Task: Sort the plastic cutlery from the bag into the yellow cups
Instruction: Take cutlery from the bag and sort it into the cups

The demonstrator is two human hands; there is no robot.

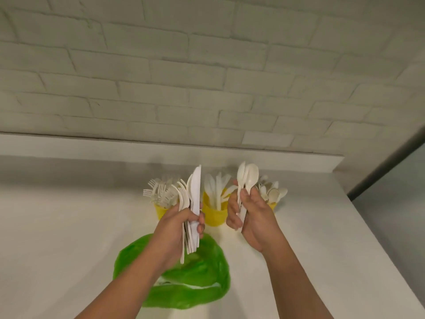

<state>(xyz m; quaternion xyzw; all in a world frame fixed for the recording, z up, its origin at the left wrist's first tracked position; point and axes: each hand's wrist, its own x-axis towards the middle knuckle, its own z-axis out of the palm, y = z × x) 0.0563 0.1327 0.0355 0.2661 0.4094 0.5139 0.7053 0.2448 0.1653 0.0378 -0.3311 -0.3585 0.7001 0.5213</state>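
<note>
My left hand [177, 229] grips a mixed bundle of white plastic cutlery [192, 203], held upright with a knife blade and fork tines at the top. A few white spoons [247, 178] stand upright in my right hand [250, 215]. Behind both hands stand three yellow cups: the left cup [160, 211] holds forks, the middle cup [215, 215] holds knives, and the right cup [273, 205] holds spoons and is mostly hidden by my right hand. Beneath my forearms a green plastic bag [202, 279] lies crumpled on the white counter.
The white counter [69, 226] ends at a low ledge below a white brick wall [207, 65]. Its right edge runs diagonally past the right cup, with a grey floor or panel [395, 192] beyond it.
</note>
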